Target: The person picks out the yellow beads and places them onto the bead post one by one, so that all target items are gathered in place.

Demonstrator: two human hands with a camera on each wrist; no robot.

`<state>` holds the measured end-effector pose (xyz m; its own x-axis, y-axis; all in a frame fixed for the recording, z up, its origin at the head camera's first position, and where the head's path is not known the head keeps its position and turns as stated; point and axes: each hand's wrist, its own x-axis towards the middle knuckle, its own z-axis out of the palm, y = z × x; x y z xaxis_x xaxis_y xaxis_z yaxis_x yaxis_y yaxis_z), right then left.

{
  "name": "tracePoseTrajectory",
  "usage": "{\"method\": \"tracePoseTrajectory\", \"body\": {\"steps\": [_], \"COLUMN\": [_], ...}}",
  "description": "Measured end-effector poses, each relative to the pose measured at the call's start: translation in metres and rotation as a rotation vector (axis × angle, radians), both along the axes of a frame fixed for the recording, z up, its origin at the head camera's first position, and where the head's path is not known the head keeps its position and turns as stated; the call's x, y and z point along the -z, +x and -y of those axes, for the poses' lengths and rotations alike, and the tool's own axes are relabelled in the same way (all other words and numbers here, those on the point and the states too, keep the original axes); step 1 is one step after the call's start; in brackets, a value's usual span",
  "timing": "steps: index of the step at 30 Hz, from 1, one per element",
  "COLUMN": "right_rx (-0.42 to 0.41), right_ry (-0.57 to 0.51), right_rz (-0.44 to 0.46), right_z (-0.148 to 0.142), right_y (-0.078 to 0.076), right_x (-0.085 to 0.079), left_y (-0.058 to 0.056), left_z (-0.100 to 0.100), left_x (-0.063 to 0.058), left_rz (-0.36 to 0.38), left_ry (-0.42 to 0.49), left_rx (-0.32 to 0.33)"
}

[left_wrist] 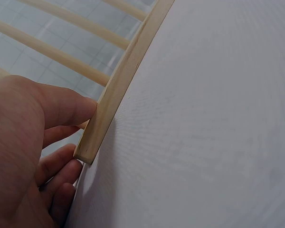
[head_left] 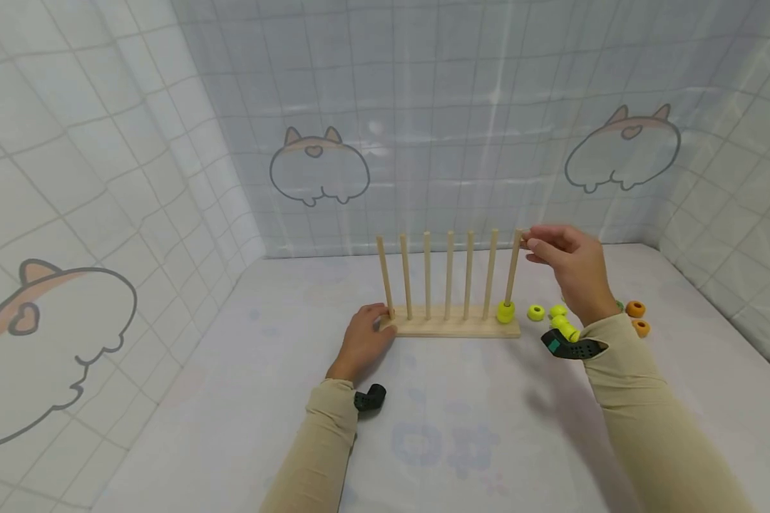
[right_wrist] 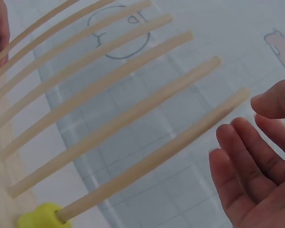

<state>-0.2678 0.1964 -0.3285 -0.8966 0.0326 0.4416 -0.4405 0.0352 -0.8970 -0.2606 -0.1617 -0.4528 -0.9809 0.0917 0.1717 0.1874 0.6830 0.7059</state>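
A wooden peg rack (head_left: 449, 330) stands on the table, its several upright dowels in one row. My left hand (head_left: 364, 336) pinches the left end of its base, thumb (left_wrist: 78, 108) on the near edge and fingers around the end. At the bottom of the rightmost dowel (right_wrist: 156, 159) sits yellow beading (head_left: 505, 312). Beside that dowel's top is my right hand (head_left: 574, 267), its fingers (right_wrist: 244, 164) loosely bent and spread from the thumb, with nothing between them.
Right of the rack lie several loose yellow beads (head_left: 535, 313), partly covered by the right wrist in the head view. Farther right are two orange beads (head_left: 636, 308) and a green bead (head_left: 619, 305). A tiled-pattern sheet (head_left: 423, 142) rises behind the table.
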Motion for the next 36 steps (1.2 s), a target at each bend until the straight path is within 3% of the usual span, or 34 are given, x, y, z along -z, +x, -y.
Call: {"method": "tracePoseTrajectory", "body": {"steps": [10, 24, 30, 36], "right_rx": [0.037, 0.124, 0.107, 0.150], "right_ry": [-0.097, 0.169, 0.202, 0.293], "right_rz": [-0.028, 0.105, 0.140, 0.188], "right_z": [-0.013, -0.037, -0.051, -0.066], "right_y": [0.016, 0.024, 0.028, 0.034], "right_x": [0.024, 0.048, 0.058, 0.070], "left_y": [0.001, 0.000, 0.000, 0.000], "left_z": [0.001, 0.001, -0.001, -0.001], "left_x": [-0.001, -0.002, -0.003, -0.002], "left_rz": [0.004, 0.013, 0.003, -0.018], "left_ry": [-0.007, -0.002, 0.003, 0.001], "left_rx": [-0.008, -0.011, -0.008, 0.006]}}
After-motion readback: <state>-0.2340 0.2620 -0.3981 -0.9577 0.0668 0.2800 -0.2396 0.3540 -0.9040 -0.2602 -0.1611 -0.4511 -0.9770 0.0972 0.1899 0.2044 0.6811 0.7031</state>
